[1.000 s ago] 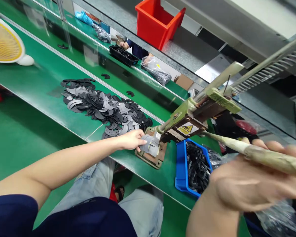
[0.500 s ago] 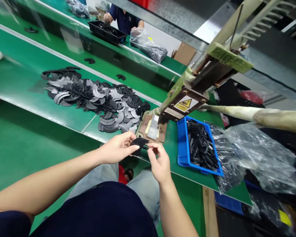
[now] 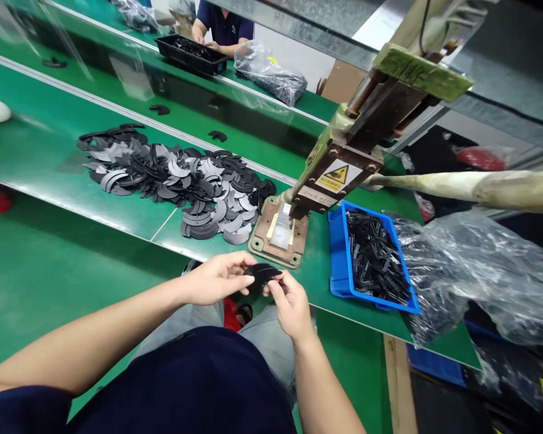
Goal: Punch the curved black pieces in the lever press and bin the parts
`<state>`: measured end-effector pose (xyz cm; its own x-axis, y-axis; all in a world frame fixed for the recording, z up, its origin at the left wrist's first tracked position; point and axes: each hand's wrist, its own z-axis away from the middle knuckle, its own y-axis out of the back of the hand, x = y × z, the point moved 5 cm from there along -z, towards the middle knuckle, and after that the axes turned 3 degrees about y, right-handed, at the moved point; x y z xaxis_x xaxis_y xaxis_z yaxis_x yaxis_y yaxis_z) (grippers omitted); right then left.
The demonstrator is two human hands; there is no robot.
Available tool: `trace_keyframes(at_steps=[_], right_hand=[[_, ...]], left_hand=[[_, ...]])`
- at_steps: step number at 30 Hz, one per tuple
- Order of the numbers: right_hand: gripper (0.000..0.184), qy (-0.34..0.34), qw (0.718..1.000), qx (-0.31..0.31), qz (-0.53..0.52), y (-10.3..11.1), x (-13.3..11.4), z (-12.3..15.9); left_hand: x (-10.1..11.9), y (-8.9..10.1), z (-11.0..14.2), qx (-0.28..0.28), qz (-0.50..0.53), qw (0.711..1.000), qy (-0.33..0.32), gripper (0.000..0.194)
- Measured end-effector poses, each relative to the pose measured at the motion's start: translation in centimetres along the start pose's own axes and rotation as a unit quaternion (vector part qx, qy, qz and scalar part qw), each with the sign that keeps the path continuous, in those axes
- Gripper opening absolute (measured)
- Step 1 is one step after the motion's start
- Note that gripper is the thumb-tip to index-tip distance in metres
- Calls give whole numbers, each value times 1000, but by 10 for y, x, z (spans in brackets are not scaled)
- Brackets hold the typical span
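Between my two hands is a black curved plastic piece (image 3: 261, 272), held just in front of the bench edge. My left hand (image 3: 219, 277) pinches its left end between thumb and fingers. At the other end, the fingertips of my right hand (image 3: 290, 301) are closed on it; whether they also hold a smaller part is hidden. Just beyond stands a hand press (image 3: 330, 175) with a warning label, its brown base plate (image 3: 260, 238) carrying a pale metal block (image 3: 281, 234). A pile of similar black and grey curved pieces (image 3: 176, 175) lies left of the press.
Right of the press, a blue bin (image 3: 339, 265) holds many thin black parts (image 3: 375, 259). Clear plastic bags (image 3: 489, 271) lie beside it, and the press's long lever (image 3: 470, 187) reaches right. Across a clear divider, a co-worker (image 3: 224, 30) sits at a black tray (image 3: 208, 63).
My hands have drawn the curved piece slightly down, away from the press base, and its angle has changed. Across the bench, the co-worker's hands have come together near the black tray.
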<state>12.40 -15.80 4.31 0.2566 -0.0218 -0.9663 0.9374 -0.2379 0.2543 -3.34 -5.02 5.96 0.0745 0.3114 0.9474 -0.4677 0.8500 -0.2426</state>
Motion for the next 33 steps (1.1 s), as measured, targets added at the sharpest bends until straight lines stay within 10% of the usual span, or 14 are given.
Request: trace_keyframes(at_steps=[9,33], right_hand=[[28,1,1000,-14,-11,-2,-3,4],[29,-5,1000,-3,-20,-10,4,2]], left_hand=[[6,0,0,-30,-19,999,12,31],[-1,-6,10,110,-235,965,-35,40]])
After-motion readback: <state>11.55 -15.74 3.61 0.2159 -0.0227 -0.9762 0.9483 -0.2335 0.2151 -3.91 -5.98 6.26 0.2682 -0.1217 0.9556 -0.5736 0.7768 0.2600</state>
